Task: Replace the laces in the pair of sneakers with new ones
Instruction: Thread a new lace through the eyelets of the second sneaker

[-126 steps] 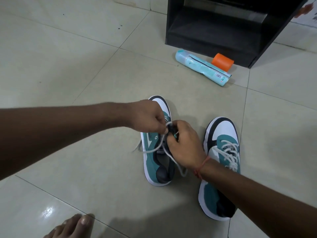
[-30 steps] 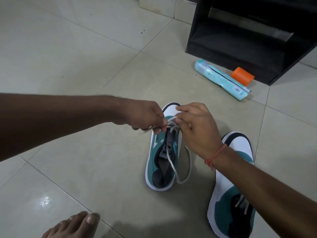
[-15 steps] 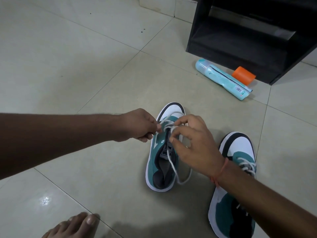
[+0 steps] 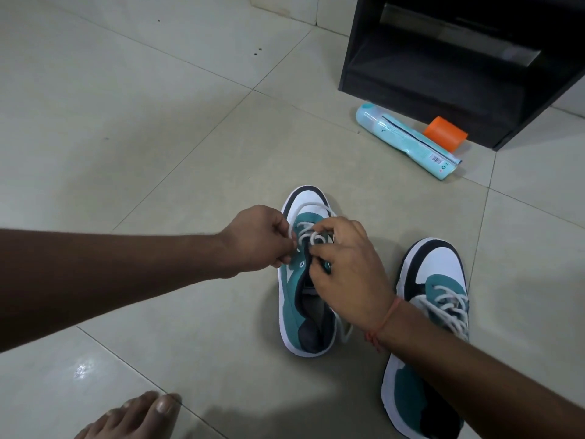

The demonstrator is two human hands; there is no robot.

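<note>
Both forearms were bare, with no sleeves reaching into view. The left hand point(image 4: 258, 240) wore no ring, watch or band. The right hand point(image 4: 346, 277) was likewise bare, but its wrist carried a thin red-orange thread bracelet point(image 4: 381, 324), wound round once and knotted, with a short frayed end hanging below. A bare foot point(image 4: 133, 418) showed its toes, the nails short and unpainted.

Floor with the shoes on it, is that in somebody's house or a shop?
Probably a room in a home. The glossy tiled floor, a low black cabinet and a bare foot beside the teal-and-white sneakers suggest someone sitting indoors. Nothing shop-like shows.
</note>
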